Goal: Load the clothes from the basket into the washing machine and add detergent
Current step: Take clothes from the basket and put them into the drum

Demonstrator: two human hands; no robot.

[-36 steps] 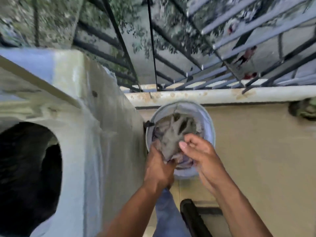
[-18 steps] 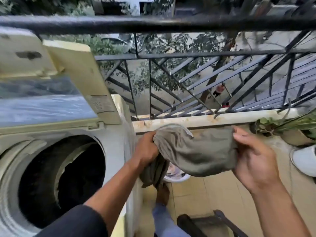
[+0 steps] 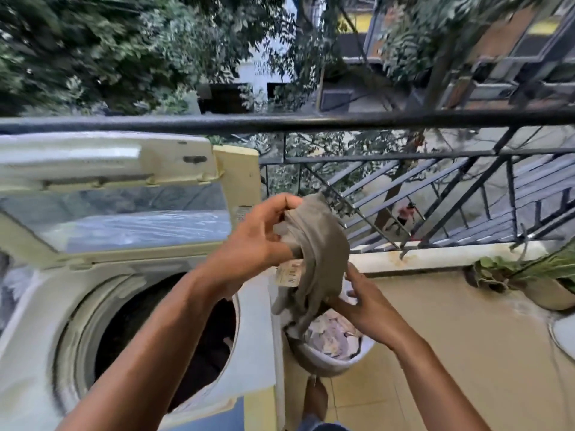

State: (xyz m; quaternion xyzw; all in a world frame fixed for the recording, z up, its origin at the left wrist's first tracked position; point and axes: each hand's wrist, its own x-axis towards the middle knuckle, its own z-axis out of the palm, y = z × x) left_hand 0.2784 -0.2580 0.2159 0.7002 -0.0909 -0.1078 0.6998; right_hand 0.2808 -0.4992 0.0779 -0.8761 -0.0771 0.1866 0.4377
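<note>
Both hands grip garment (image 3: pixel 317 244) | basket (image 3: pixel 329 359) below | railing (image 3: pixel 404 188) behind

Both bare forearms reach up from the bottom edge of the frame. The left hand (image 3: pixel 252 241), raised at centre, pinches a fold between thumb and curled fingers. The right hand (image 3: pixel 362 303), lower and to its right, curls its fingers underneath.

Soft, even outdoor daylight with faint shadows; motion blur smears the whole frame, and wide-angle distortion bends the edges.
</note>
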